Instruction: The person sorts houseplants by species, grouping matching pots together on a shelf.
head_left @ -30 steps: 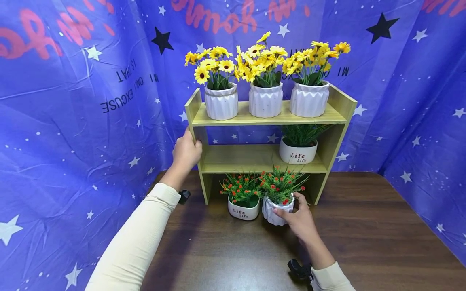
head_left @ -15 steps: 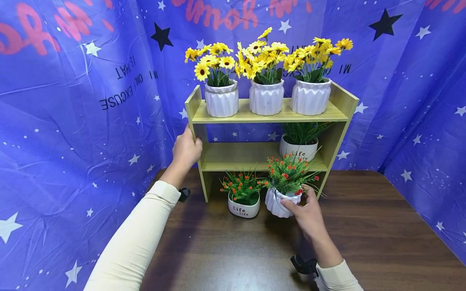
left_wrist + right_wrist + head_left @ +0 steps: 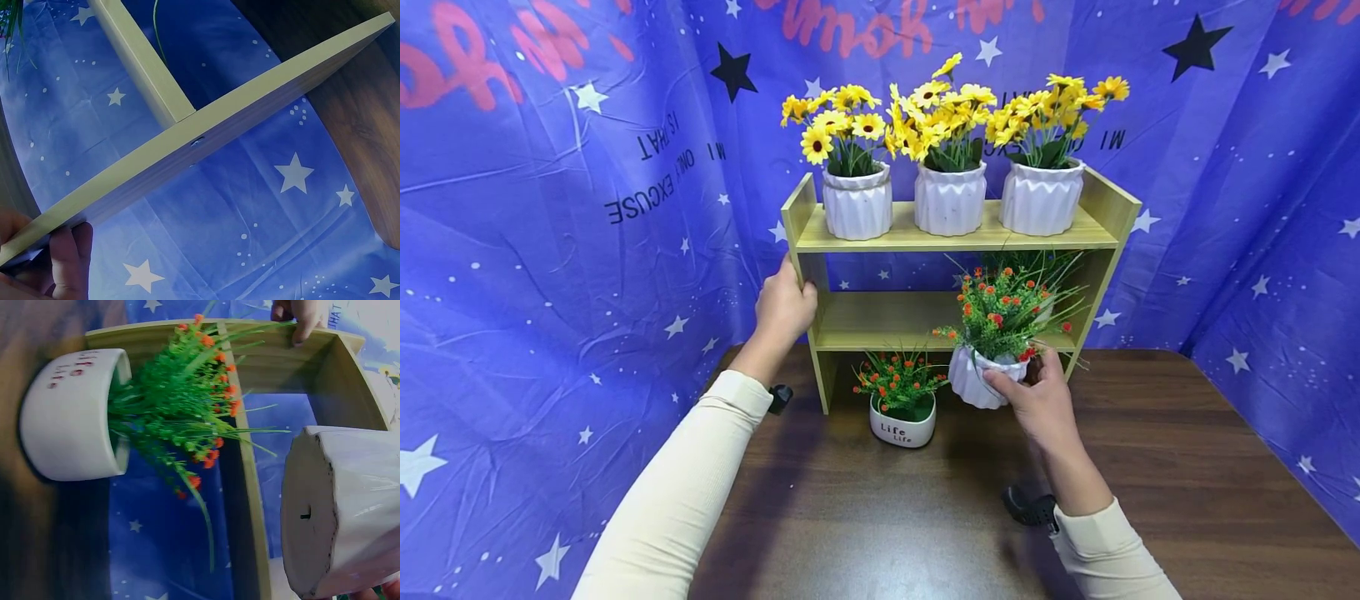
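Observation:
My right hand grips a pleated white flowerpot by its right side, thumb in front. Red-orange flowers and thin green leaves fill this pot, which hangs in the air, slightly tilted, before the lower half of the wooden shelf. Its bare underside faces the right wrist camera, where the pot fills the right edge. With my left hand I hold the shelf's left side panel; in the left wrist view, fingers wrap the panel's edge. A second potted plant on the middle board is mostly hidden behind the flowers.
Three white pots of yellow flowers, such as the middle one, line the top board. On the brown table stands a white oval pot lettered "Life", with red flowers. A blue star-patterned curtain surrounds the table.
My right hand has lifted the pleated flowerpot off the table, up and slightly right, so its flowers now cover the plant on the middle board. My left hand stays on the side panel.

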A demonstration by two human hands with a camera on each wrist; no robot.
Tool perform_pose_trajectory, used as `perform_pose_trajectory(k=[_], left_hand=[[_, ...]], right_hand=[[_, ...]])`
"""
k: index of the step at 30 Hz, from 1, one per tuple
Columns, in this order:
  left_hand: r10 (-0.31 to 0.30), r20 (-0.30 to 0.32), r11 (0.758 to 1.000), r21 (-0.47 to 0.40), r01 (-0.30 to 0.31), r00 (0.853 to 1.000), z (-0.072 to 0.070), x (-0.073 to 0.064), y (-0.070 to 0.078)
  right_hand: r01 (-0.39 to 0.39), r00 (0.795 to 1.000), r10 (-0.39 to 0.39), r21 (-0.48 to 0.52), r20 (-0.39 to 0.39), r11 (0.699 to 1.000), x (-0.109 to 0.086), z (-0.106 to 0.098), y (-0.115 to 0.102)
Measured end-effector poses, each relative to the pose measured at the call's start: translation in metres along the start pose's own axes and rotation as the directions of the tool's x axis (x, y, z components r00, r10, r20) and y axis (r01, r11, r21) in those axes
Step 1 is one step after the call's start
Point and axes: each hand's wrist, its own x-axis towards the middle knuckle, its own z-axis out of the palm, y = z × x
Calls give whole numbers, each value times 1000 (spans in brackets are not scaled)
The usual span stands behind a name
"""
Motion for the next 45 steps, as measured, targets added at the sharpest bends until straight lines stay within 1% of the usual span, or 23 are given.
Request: perform_pose_trajectory(k=[2,5,11,16,22,25,33,38,40,45], left_hand=[[-1,0,1000,-2,1,1000,0,0,0],[-3,3,1000,0,3,1000,2,0,-1],[-9,17,1000,4,9,1000,3,-1,-2],[-4,14,1000,1,4,1000,3,-1,-2],[3,1,1000,-2,-3,1000,3,0,-2],[1,5,1000,-2,-1,1000,2,1,-2],[-5,2,1000,3,5,1000,1,0,-2],[-10,9,1000,6,10,1000,3,0,-2],[-9,7,1000,5,9,1000,3,1,-2],[-6,1,1000,4,6,1000,2,1,-1]], right_hand=[[6,1000,-6,15,-1,1000,8,4,-4],[-9,1000,9,25,3,1000,19,11,-5],[-41,999,41,-18,19,999,36,23,0],[-45,998,47,-54,41,997,47,29,2],[-23,997,31,-107,73,994,58,35,2],[-13,996,25,-140,86,990,62,38,0],[39,993,-12,-232,116,972,76,45,1],[44,992,-9,-281,125,959,83,49,1],[46,991,-8,-291,132,956,86,50,1],[77,987,-32,-291,156,953,97,55,0]])
